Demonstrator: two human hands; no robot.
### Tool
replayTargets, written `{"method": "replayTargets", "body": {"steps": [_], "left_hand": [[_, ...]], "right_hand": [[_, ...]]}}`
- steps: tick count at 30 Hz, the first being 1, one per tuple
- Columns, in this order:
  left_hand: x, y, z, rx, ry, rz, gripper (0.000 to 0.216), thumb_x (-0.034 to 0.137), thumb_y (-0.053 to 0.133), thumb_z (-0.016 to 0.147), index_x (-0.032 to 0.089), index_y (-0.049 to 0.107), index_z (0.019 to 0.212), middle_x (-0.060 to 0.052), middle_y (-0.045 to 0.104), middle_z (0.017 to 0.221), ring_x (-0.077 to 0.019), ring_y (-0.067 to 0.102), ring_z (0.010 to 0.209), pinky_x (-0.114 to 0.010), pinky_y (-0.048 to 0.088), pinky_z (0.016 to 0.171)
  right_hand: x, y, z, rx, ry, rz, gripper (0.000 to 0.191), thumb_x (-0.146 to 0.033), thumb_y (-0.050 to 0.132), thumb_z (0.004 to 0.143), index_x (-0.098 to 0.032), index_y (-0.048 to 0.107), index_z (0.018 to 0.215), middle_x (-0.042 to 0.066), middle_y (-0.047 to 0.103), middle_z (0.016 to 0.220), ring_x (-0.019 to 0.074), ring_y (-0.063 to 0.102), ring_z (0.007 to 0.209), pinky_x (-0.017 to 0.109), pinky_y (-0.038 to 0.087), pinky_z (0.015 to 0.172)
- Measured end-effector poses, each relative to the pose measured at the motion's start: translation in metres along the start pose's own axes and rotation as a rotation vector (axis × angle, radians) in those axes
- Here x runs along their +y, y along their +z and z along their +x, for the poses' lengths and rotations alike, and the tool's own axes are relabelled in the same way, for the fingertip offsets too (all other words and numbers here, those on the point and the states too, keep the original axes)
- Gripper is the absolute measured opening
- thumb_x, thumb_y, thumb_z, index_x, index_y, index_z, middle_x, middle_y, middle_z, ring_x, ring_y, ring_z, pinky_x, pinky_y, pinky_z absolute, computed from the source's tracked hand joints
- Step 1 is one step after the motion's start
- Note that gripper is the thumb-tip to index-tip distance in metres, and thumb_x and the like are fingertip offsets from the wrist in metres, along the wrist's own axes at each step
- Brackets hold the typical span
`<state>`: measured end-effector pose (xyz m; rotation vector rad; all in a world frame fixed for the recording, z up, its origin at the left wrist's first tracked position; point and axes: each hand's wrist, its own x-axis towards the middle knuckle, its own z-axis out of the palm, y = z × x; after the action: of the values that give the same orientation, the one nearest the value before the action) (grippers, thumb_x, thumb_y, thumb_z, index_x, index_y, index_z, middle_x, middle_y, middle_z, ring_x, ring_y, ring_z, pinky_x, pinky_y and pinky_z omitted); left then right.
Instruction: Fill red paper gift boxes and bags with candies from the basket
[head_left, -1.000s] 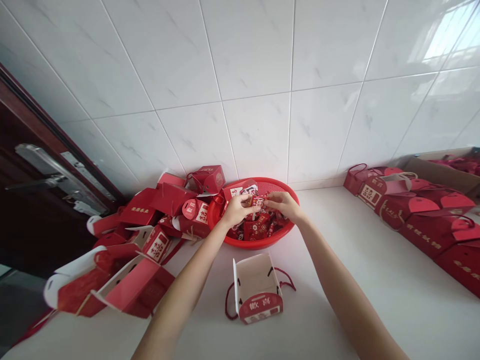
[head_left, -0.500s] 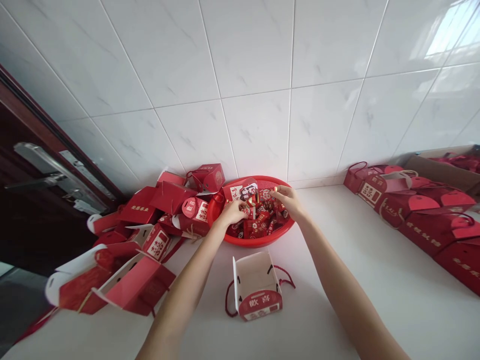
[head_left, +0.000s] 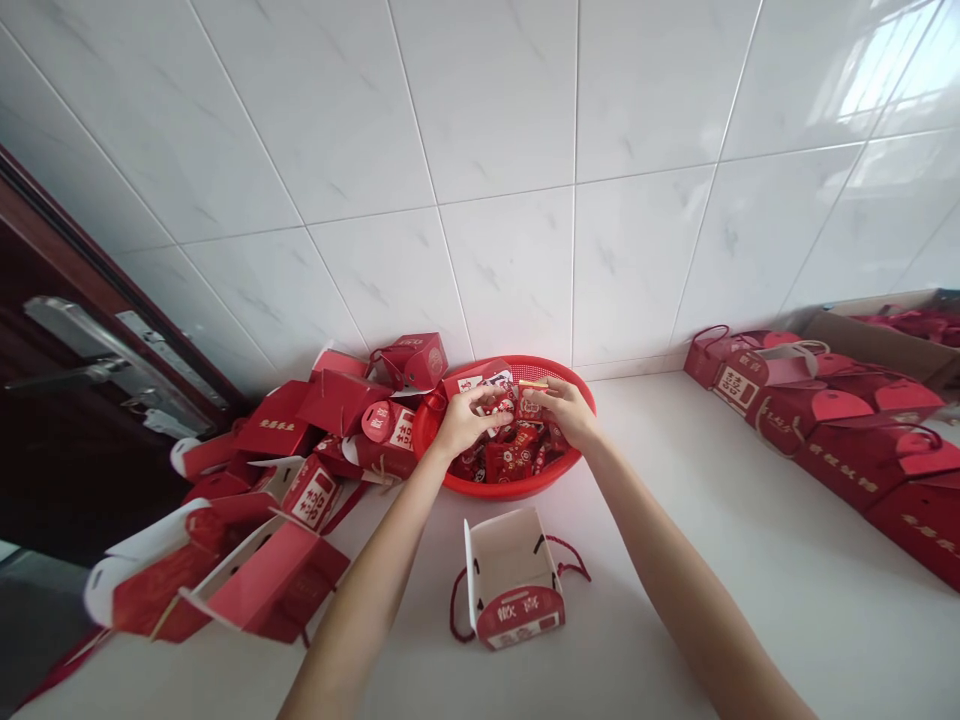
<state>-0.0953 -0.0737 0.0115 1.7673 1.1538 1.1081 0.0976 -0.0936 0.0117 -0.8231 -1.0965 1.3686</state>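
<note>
A red plastic basket (head_left: 517, 490) stands by the wall, filled with red wrapped sweets (head_left: 511, 458). Over its right side my right hand (head_left: 568, 408) pinches a small red candy packet (head_left: 531, 403) with a gold edge. My left hand (head_left: 466, 420) is over the basket's left side, thumb and fingers closed around a red-and-white candy packet (head_left: 495, 408), partly hidden by the fingers. In front of the basket, an open red gift box (head_left: 519, 612) with a white inside and red rope handles lies between my forearms, untouched.
Several red gift boxes (head_left: 277, 425) are heaped on the left, some with flaps open. More closed red boxes (head_left: 840, 430) stand in rows on the right, beside a cardboard box (head_left: 870, 345). A tiled wall (head_left: 510, 270) rises behind; a dark door (head_left: 67, 420) is at the left.
My right hand has lifted a candy packet into view and turned inward towards the left. My left hand has come up slightly, its fingers now around a packet. The open box stays put.
</note>
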Motion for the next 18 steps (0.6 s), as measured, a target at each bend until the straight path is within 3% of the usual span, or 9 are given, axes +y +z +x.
{"method": "replayTargets", "body": {"steps": [5,12,18], "left_hand": [[0.0033,0.0005,-0.0016,-0.026,-0.007,-0.067,0.065,0.047,0.089,0.053,0.014,0.071,0.107,-0.007,0.072,0.096,-0.0216,0.067,0.081,-0.031,0.055,0.068],[0.0084,0.0026,-0.0018,0.047,0.003,-0.180,0.048,0.050,0.082,0.065,0.015,0.075,0.097,-0.007,0.072,0.090,-0.0188,0.069,0.077,-0.028,0.056,0.064],[0.0041,0.0013,0.0001,0.086,0.039,-0.186,0.044,0.045,0.083,0.063,0.015,0.074,0.094,-0.007,0.073,0.086,-0.0192,0.069,0.077,-0.028,0.057,0.064]], "right_hand": [[-0.0033,0.0023,-0.0052,-0.006,0.008,-0.096,0.039,-0.048,0.085,0.057,-0.020,0.063,0.072,-0.002,0.065,0.061,0.0109,0.051,0.047,0.023,0.034,0.040],[0.0022,-0.0005,0.0009,0.020,-0.047,0.013,0.044,-0.047,0.091,0.048,-0.019,0.061,0.065,-0.001,0.065,0.061,0.0122,0.056,0.053,0.025,0.044,0.050],[-0.0003,0.0011,-0.0009,0.049,-0.010,0.060,0.043,-0.041,0.092,0.044,-0.018,0.061,0.061,0.000,0.067,0.061,0.0118,0.058,0.053,0.024,0.047,0.051]]}}
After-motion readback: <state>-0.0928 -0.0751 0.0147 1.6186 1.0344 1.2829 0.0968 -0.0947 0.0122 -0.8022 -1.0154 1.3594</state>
